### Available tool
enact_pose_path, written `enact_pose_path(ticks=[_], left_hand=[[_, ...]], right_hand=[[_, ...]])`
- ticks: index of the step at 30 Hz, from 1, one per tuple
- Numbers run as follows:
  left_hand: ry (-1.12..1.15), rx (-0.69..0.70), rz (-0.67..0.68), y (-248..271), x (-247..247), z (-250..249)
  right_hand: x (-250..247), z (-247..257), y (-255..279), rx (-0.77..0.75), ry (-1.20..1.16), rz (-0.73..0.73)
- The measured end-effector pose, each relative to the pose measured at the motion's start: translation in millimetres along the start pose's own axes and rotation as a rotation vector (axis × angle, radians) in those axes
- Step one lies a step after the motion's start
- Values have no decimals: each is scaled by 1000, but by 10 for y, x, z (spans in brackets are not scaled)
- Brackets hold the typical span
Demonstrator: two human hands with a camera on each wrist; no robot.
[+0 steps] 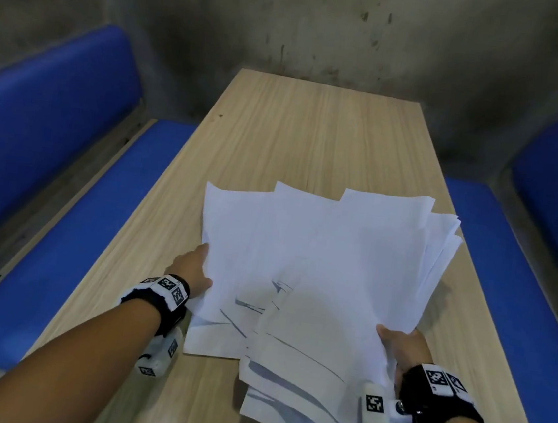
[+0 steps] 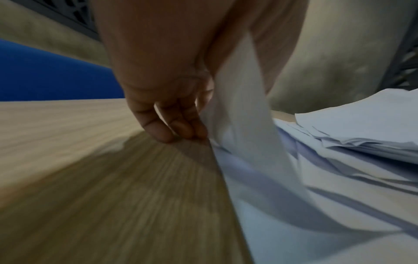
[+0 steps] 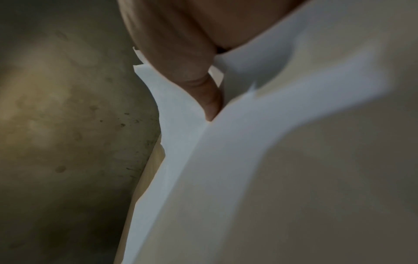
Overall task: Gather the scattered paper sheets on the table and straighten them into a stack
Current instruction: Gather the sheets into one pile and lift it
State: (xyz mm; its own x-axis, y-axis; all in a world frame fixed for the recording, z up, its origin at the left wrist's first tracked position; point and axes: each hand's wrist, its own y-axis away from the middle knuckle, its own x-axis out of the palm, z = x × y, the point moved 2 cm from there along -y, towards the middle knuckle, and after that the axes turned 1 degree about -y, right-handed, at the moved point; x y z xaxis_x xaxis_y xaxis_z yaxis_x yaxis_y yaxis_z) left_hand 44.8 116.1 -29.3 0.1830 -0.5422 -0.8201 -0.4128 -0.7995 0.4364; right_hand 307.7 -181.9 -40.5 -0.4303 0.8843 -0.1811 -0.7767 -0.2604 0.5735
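Several white paper sheets (image 1: 316,267) lie fanned in a loose, uneven pile on the near half of the wooden table (image 1: 296,127). My left hand (image 1: 192,267) is at the pile's left edge. In the left wrist view its fingers (image 2: 176,128) point down onto the table (image 2: 68,142), and a lifted sheet edge (image 2: 244,107) runs up between them and the thumb. My right hand (image 1: 401,344) holds the pile's near right side, thumb on top and fingers hidden beneath. The right wrist view shows a digit (image 3: 210,100) pressed into the bent sheets (image 3: 248,142).
Blue padded benches run along the left (image 1: 39,117) and right (image 1: 541,256) sides of the table. A stained concrete wall (image 1: 324,26) stands just past the table's far end. The pile's near corner overhangs toward the front edge.
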Motion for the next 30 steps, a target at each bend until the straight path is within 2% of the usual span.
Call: enact_pose_path(ticks=[2, 4, 7, 13, 16, 19, 26, 28, 30], left_hand=[[54, 16, -3, 4, -56, 7], [109, -46, -52, 7, -150, 41], [200, -135, -38, 7, -222, 43], [381, -83, 27, 68, 4, -452], [368, -82, 70, 119, 140, -647], [355, -129, 46, 88, 51, -633], [10, -187, 168, 52, -242, -392], [32, -210, 214, 26, -297, -308], [165, -224, 207, -28, -338, -207]], right_hand=[[-29, -50, -49, 4, 17, -3], [-65, -58, -79, 5, 36, 3], [-105, -48, -115, -3, 62, 16], [4, -52, -67, -47, 83, 44], [39, -72, -65, -61, 88, 64], [-4, -103, -78, -60, 116, 73], [-124, -29, -17, -88, 108, 171], [-154, -29, -54, -59, 36, 201], [-197, -1, -104, -46, -66, 248]])
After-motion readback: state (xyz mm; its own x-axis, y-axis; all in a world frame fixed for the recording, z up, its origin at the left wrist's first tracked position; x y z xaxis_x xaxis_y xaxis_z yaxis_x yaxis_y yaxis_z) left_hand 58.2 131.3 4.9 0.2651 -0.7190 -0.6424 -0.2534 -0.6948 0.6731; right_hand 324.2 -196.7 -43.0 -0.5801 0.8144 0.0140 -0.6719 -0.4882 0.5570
